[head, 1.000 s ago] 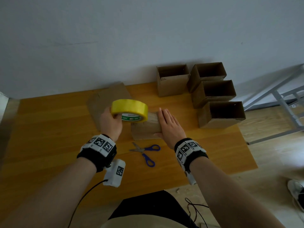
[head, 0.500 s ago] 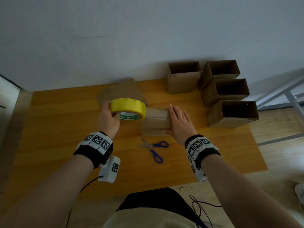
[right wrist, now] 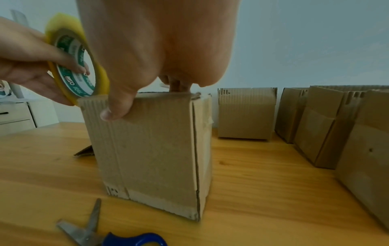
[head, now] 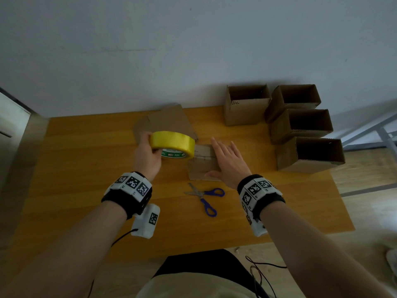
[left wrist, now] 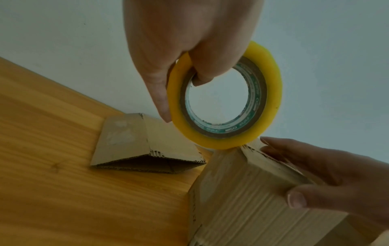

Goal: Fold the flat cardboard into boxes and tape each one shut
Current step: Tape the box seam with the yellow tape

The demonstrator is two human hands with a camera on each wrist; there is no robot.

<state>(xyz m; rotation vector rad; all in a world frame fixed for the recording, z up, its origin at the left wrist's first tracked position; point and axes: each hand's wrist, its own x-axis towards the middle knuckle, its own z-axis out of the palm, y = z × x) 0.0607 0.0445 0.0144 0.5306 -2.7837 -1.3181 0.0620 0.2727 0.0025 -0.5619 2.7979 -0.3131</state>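
A small cardboard box (head: 200,166) (right wrist: 151,146) stands upright in the middle of the wooden table (head: 75,168), its top flaps folded down. My right hand (head: 227,162) lies flat on its top, fingers straight, thumb (right wrist: 118,108) down the near face. My left hand (head: 146,155) grips a yellow tape roll (head: 173,144) (left wrist: 227,106), fingers through its core, holding it at the box's top left edge. A flattened cardboard piece (head: 165,123) (left wrist: 143,144) lies behind the roll.
Blue-handled scissors (head: 204,196) (right wrist: 101,233) lie open just in front of the box. Several open-topped folded boxes (head: 300,125) stand at the table's back right, against the wall. A metal frame (head: 378,134) stands beyond the right edge.
The view has shifted, so everything sits further right in frame. Both hands keep their places: the left still holds the roll at the box's edge, the right still lies flat on top.
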